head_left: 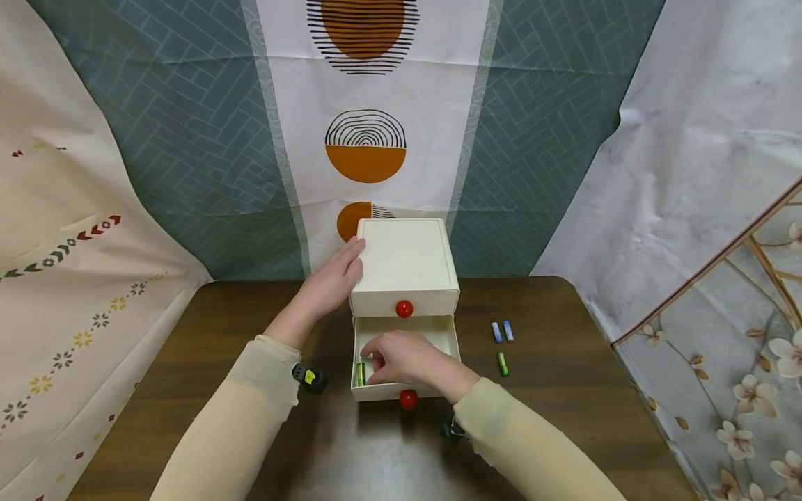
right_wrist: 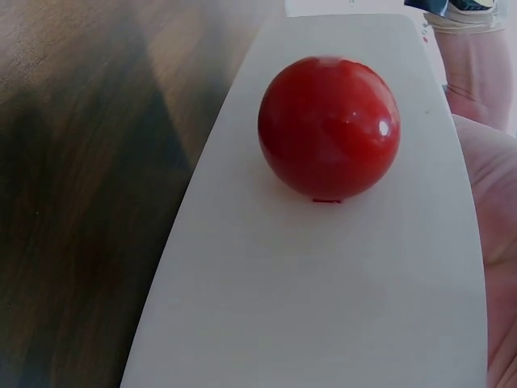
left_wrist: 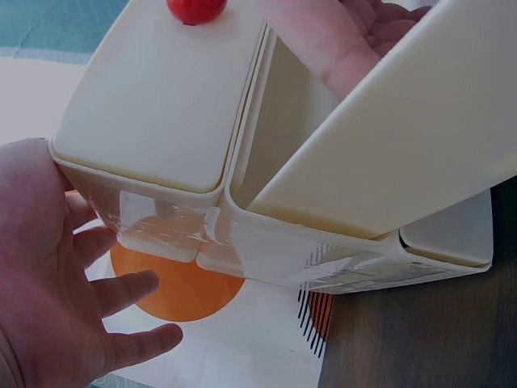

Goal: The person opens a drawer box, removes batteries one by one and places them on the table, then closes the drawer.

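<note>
A white two-drawer cabinet (head_left: 407, 254) stands on the table, its lower drawer (head_left: 441, 334) pulled out. My left hand (head_left: 332, 282) rests against the cabinet's upper left edge, fingers extended along its side in the left wrist view. My right hand (head_left: 404, 358) reaches into the lower drawer with bent fingers, thumb and index finger apart. Just left of those fingertips, green batteries (head_left: 360, 374) stand out against the drawer's left end. Nothing shows between thumb and index finger; the other fingers are partly hidden. The lower drawer's red knob (right_wrist: 329, 129) fills the middle of the right wrist view.
Two blue batteries (head_left: 502, 332) and a green battery (head_left: 503, 364) lie on the table right of the cabinet. The upper drawer, with its red knob (head_left: 404, 308), is closed. A patterned cloth (head_left: 376, 90) hangs behind the wooden table (head_left: 551, 417).
</note>
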`<state>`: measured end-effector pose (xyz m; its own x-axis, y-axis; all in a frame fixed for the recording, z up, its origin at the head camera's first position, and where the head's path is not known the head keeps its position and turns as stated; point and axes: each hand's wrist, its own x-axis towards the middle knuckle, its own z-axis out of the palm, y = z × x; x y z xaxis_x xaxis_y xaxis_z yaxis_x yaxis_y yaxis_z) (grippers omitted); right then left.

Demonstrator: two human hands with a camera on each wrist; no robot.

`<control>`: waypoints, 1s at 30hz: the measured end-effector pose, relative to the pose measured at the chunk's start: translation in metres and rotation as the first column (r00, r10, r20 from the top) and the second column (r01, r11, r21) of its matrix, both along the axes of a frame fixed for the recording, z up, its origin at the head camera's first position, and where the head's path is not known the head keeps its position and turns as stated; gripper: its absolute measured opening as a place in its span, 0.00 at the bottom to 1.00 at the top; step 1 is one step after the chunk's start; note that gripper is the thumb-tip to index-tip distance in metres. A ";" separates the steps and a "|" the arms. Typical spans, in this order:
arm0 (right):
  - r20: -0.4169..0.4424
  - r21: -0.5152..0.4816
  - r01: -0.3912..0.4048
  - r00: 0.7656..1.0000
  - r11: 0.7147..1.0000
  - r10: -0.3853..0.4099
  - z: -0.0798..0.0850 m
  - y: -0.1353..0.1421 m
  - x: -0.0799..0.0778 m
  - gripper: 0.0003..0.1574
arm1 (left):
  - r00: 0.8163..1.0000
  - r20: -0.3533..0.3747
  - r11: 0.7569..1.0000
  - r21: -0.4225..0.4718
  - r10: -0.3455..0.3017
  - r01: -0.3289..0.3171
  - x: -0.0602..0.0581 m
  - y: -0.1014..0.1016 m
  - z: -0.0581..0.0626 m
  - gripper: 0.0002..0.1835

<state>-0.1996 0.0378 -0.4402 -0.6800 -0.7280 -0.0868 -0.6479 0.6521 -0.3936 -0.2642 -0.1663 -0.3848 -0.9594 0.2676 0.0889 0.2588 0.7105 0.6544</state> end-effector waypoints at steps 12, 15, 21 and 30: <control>-0.026 0.054 -0.006 1.000 0.999 0.007 -0.002 -0.003 -0.001 0.16 | 1.000 -0.005 1.000 0.000 -0.002 0.002 0.000 0.000 -0.001 0.34; -0.025 0.058 -0.006 1.000 0.998 0.007 -0.002 -0.004 -0.001 0.13 | 1.000 -0.007 1.000 0.002 -0.001 0.001 0.000 0.000 0.000 0.34; -0.026 0.060 0.003 1.000 0.998 -0.001 -0.005 -0.006 -0.003 0.12 | 1.000 -0.012 1.000 -0.002 -0.002 0.002 0.000 0.000 -0.001 0.34; -0.032 0.041 0.013 0.999 0.999 -0.012 -0.008 -0.008 -0.004 0.16 | 1.000 -0.014 1.000 -0.002 0.001 -0.001 0.000 0.000 0.000 0.34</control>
